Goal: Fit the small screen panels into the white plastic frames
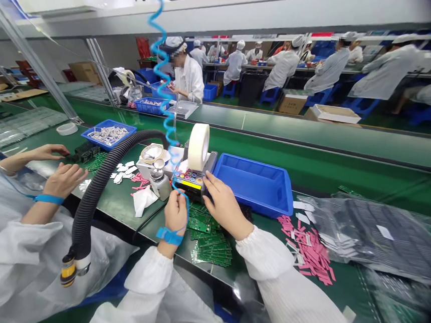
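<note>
1. Nearest, white sleeves reach in over the table edge, and a blue strap circles the left wrist.
2. Green circuit boards lie in an overlapping spread on the table, just below and between the two hands.
3. The left hand is at the front of the tape dispenser, its fingers curled in toward the thumb; whether they pinch anything, I cannot tell.
4. The right hand lies open against the dispenser's right front corner, fingers stretched out close together and the thumb apart below them. The dispenser is thus ahead of the left fingers and to the left of the right ones.
5. The cream tape roll stands upright on the dispenser, beyond both sets of fingertips and touched by neither.
6. Left of the dispenser stands a pump-top bottle; to the right sits a blue tray, with pink strips and plastic-bagged sheets farther right.
7. Past the black hose on the left, a co-worker's hands are beside dark parts, near a blue tray of white pieces.
8. Beyond the green belt, people in white coats are at other tables.
</note>
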A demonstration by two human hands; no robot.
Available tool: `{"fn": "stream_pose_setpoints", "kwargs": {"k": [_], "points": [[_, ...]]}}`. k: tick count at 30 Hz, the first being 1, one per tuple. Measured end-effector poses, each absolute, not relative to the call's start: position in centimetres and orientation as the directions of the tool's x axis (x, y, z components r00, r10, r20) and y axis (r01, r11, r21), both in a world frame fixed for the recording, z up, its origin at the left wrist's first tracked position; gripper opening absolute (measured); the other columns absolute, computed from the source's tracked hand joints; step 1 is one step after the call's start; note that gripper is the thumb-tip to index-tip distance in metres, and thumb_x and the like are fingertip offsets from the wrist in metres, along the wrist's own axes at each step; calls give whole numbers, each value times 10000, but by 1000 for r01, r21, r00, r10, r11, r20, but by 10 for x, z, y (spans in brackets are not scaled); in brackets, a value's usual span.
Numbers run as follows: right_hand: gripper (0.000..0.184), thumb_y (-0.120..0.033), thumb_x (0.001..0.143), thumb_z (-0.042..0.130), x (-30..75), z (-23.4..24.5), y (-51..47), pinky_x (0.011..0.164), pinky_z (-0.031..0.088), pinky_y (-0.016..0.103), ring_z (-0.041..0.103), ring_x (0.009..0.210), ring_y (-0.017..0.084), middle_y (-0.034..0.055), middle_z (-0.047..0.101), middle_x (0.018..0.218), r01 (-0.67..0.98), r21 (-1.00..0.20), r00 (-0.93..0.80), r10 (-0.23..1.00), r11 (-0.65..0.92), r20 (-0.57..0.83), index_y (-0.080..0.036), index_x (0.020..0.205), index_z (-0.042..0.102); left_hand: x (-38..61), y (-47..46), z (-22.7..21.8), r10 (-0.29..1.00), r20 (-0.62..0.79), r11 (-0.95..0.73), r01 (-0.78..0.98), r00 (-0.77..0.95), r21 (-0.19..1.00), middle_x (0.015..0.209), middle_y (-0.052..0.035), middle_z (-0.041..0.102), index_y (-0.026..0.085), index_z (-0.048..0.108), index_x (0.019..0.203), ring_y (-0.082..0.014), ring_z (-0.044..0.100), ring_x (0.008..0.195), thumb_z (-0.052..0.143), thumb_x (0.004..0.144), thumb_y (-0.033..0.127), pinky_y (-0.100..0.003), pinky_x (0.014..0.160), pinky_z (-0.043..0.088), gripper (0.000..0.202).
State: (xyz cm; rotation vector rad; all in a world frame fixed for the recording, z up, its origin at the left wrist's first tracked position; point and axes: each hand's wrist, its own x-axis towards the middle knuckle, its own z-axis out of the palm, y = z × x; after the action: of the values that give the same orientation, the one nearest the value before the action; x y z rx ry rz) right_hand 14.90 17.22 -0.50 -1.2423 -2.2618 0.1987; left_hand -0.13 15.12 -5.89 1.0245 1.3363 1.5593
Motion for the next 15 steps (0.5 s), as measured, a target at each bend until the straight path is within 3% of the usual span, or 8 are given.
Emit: {"fn": "stream_pose_setpoints", "kwargs": {"k": [4, 7, 11, 15], "points": [[483, -117, 842, 452, 150, 0, 172, 958, 447, 434, 473, 1233, 256, 142, 351, 1454, 728, -390, -438, 820, 564, 369, -109, 1324, 441, 3, 156, -58, 925, 163, -140, 92, -344, 986, 746, -35, 558, 246, 657, 803, -201, 514, 758, 679, 687, 290, -256, 621, 374, 126], [473, -114, 841, 457, 152, 4, 172, 968, 457, 401, 476, 1239, 239, 132, 367, 1446, 723, -405, -440, 825, 559, 354, -103, 1314, 459, 5, 162, -59, 922, 197, -154, 152, -333, 976, 694, -35, 524, 250, 684, 786, -210, 506, 757, 671, 692, 268, -253, 637, 369, 97], [480, -109, 829, 481, 152, 7, 171, 996, 447, 372, 472, 1247, 222, 119, 379, 1440, 722, -418, -437, 831, 552, 343, -97, 1309, 470, 5, 168, -60, 922, 200, -164, 134, -332, 977, 615, -14, 452, 238, 686, 727, -189, 476, 671, 675, 691, 241, -242, 590, 345, 38], [486, -107, 825, 484, 151, 7, 170, 995, 451, 378, 465, 1253, 229, 120, 372, 1443, 733, -414, -426, 839, 539, 338, -98, 1310, 468, 4, 168, -61, 918, 158, -163, 15, -364, 986, 631, -8, 473, 206, 652, 651, -154, 461, 659, 692, 685, 201, -236, 591, 352, 53]]}}
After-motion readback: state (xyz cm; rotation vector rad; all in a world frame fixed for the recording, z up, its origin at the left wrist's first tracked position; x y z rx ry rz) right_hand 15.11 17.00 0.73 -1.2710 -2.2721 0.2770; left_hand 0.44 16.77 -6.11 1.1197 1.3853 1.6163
